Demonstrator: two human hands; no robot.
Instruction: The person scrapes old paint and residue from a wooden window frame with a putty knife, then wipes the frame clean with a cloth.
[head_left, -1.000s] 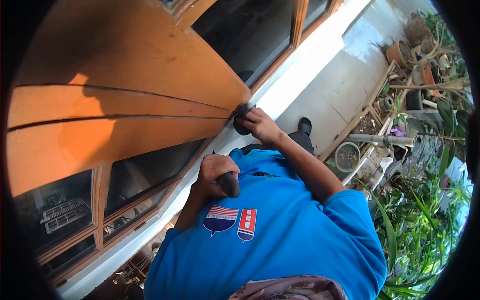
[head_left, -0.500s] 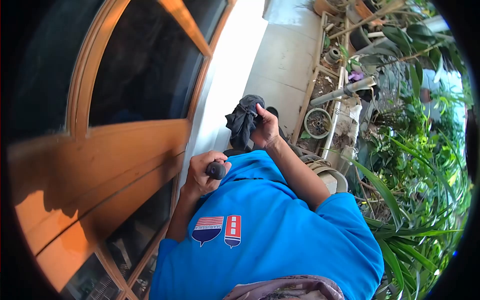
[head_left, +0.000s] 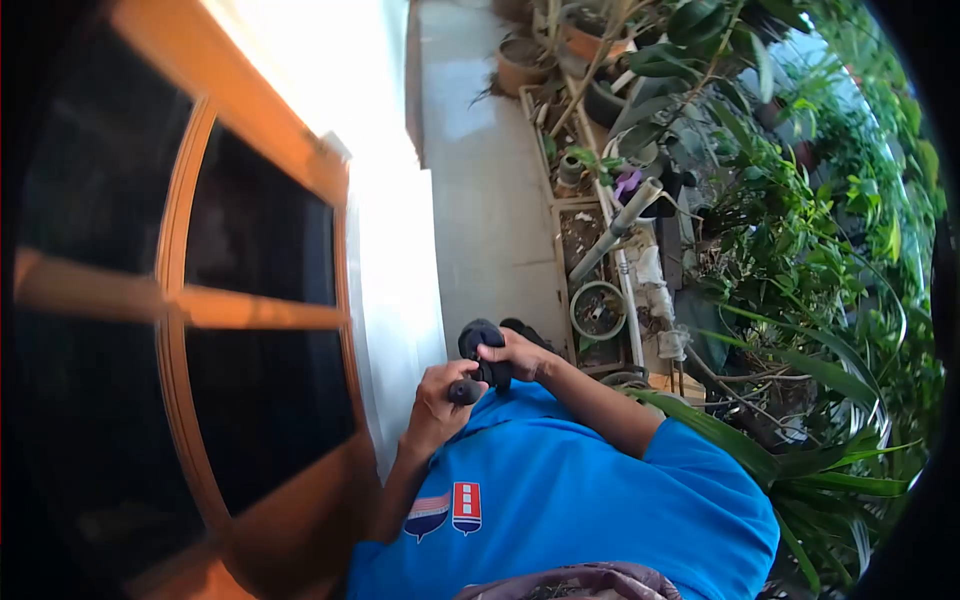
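Just below frame centre, my left hand (head_left: 432, 402) was closed around a dark handle (head_left: 464, 391); my right hand (head_left: 522, 356) gripped a bunched black cloth (head_left: 481, 332) just beyond. Step, judged: working the two close together. Next move called for steady grips.

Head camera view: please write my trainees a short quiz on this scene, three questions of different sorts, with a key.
1. True or false: the left hand is well apart from the right hand.

2. What does the right hand hold?
A) a flowerpot
B) a dark bundle
C) a window frame

3. Fill in the blank: the green plants are on the person's ____ side.

Key: 1. False, they are close together. 2. B. 3. right.
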